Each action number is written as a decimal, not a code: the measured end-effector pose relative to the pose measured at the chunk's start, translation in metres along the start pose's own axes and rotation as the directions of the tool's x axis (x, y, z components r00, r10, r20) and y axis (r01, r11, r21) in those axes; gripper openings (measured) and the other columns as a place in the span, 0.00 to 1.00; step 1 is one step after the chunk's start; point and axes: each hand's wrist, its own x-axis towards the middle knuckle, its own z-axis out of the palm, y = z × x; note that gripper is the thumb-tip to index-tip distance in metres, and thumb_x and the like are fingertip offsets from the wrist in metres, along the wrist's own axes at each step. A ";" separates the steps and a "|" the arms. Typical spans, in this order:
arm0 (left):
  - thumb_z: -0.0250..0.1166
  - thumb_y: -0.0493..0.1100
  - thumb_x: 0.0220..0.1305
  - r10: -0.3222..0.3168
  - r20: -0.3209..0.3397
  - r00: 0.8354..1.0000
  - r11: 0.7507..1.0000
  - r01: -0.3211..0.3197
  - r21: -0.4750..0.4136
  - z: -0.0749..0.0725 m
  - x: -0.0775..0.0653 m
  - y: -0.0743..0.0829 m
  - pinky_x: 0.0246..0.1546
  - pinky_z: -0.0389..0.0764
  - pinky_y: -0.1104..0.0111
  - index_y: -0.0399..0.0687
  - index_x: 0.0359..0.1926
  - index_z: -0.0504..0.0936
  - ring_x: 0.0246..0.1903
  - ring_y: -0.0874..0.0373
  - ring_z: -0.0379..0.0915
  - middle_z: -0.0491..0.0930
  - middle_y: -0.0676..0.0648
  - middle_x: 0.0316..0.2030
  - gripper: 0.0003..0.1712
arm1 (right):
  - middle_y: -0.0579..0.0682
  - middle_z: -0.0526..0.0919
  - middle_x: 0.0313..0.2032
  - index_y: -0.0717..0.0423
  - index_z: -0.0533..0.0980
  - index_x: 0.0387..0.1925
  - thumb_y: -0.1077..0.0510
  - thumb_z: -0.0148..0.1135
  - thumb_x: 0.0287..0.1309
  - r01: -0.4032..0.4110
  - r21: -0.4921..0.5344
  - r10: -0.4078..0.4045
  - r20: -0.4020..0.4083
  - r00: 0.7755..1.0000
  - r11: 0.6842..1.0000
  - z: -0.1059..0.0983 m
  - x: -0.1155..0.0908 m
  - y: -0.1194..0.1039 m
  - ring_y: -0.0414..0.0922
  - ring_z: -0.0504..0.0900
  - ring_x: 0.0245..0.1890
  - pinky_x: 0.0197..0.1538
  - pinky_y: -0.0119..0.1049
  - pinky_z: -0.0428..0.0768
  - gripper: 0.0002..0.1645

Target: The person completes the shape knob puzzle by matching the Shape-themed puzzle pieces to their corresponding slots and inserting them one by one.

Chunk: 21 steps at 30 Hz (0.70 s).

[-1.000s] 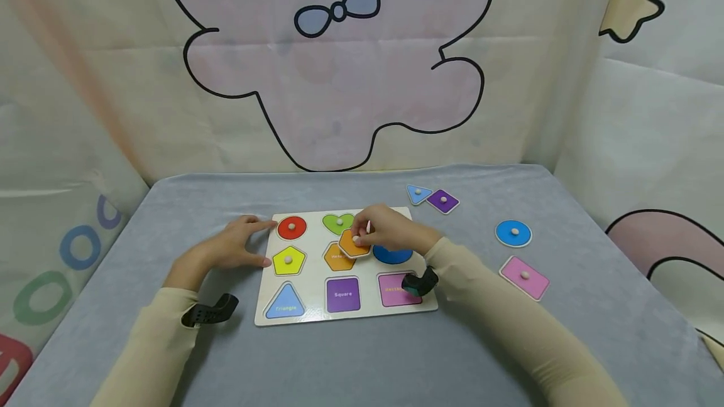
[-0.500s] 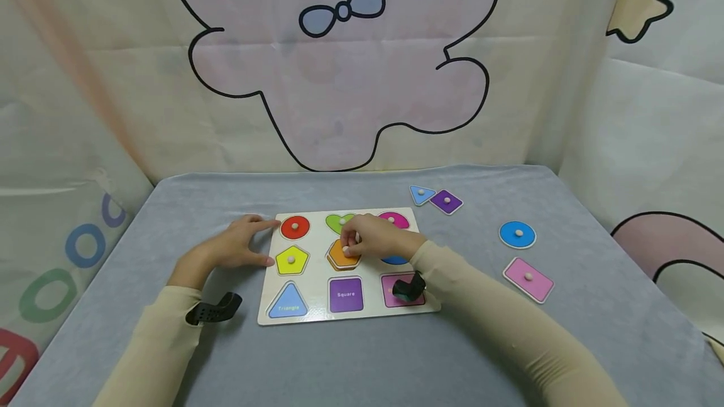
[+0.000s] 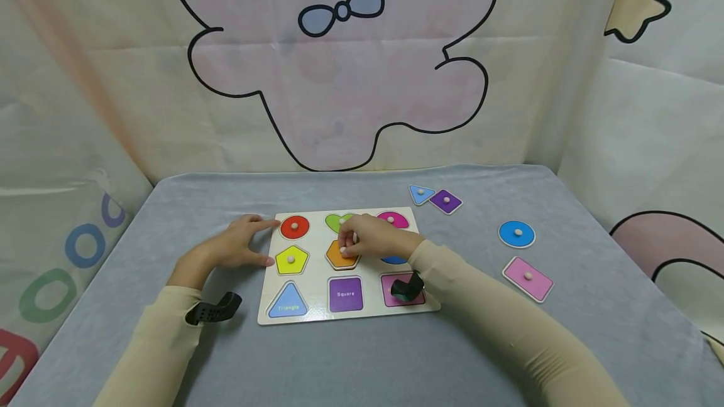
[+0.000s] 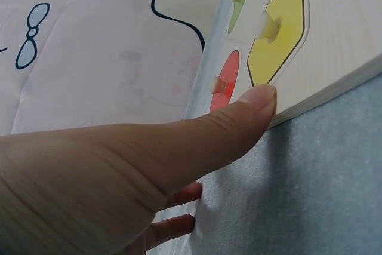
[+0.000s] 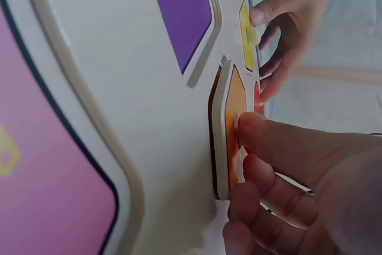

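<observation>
Your right hand (image 3: 373, 237) reaches in over the board (image 3: 317, 297) from its right side, thumb and fingertips clamped on the middle of the orange hexagon (image 3: 337, 261). That piece is over its slot in the middle row, one edge standing slightly proud of the board. Your right sleeve (image 3: 498, 313) slants up from the lower right. Your left hand (image 3: 229, 249) has its thumb and index finger spread well apart: the thumb touches the board's left edge beside the pentagon (image 3: 284, 264), and the index finger reaches the corner beside the red circle (image 3: 288, 231).
</observation>
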 end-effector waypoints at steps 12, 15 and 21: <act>0.77 0.58 0.54 0.005 0.002 1.000 1.000 -0.005 0.004 0.000 0.000 -0.002 0.65 0.65 0.31 0.50 0.76 0.64 0.68 0.30 0.56 0.59 0.28 0.71 0.53 | 0.43 0.76 0.26 0.50 0.82 0.32 0.55 0.70 0.63 0.003 -0.019 -0.003 -0.001 1.000 1.000 0.002 0.000 0.000 0.38 0.74 0.29 0.34 0.26 0.72 0.05; 0.77 0.58 0.54 -0.003 0.003 1.000 1.000 0.003 0.004 0.000 0.001 -0.002 0.66 0.65 0.31 0.51 0.76 0.64 0.69 0.31 0.55 0.59 0.28 0.72 0.53 | 0.43 0.77 0.26 0.50 0.82 0.32 0.55 0.70 0.63 0.005 -0.012 -0.005 -0.001 1.000 1.000 0.001 0.000 0.000 0.38 0.74 0.30 0.34 0.26 0.72 0.05; 0.77 0.58 0.54 0.000 0.001 1.000 1.000 0.000 0.000 0.000 0.001 -0.003 0.66 0.65 0.31 0.52 0.76 0.64 0.69 0.31 0.55 0.59 0.29 0.72 0.52 | 0.43 0.77 0.27 0.50 0.82 0.32 0.55 0.70 0.63 0.005 -0.002 -0.005 0.002 1.000 1.000 0.002 0.001 0.002 0.39 0.74 0.30 0.35 0.26 0.73 0.05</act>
